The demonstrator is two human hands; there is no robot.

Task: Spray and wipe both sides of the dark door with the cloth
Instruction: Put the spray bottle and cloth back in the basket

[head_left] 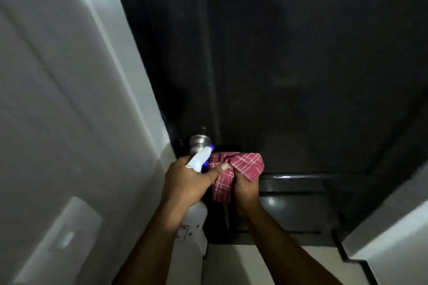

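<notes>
The dark door [301, 65] fills the upper middle and right of the head view. My left hand [187, 180] grips a white spray bottle [196, 213] by its neck, the white and blue nozzle pointing up at the door just below the knob. My right hand [245, 190] holds a bunched red checked cloth [236, 166] against the door's lower panel, right beside the nozzle. My left thumb touches the cloth's edge.
A round metal door knob [199, 143] sticks out just above the spray nozzle. A white wall [69, 99] with a light switch plate [67, 236] runs along the left. Pale floor [243, 264] lies below, and a white wall edge [393, 233] stands at the lower right.
</notes>
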